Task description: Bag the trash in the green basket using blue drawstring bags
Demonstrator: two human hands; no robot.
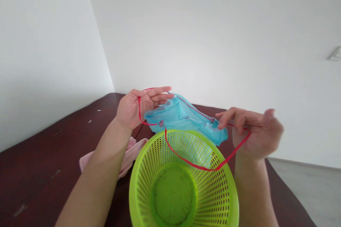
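A light blue plastic drawstring bag [183,115] spreads out behind the green basket, its red drawstring [198,166] pulled out in two loops. My left hand [141,104], at the bag's left end, has one loop around it, with the fingers stretched toward the bag. The other loop runs around my right hand [250,127], whose fingers are partly curled, with the fingertips at the bag's right end. Part of this loop hangs across the front of the green plastic basket [135,188], which has slotted sides and shows its bare bottom.
A pale pink cloth [130,158] lies on the dark red table [53,163], partly hidden by my left forearm and the basket. Small white scraps [99,110] dot the table at left. White walls [186,35] rise behind and at left. Pale floor [303,181] shows at right.
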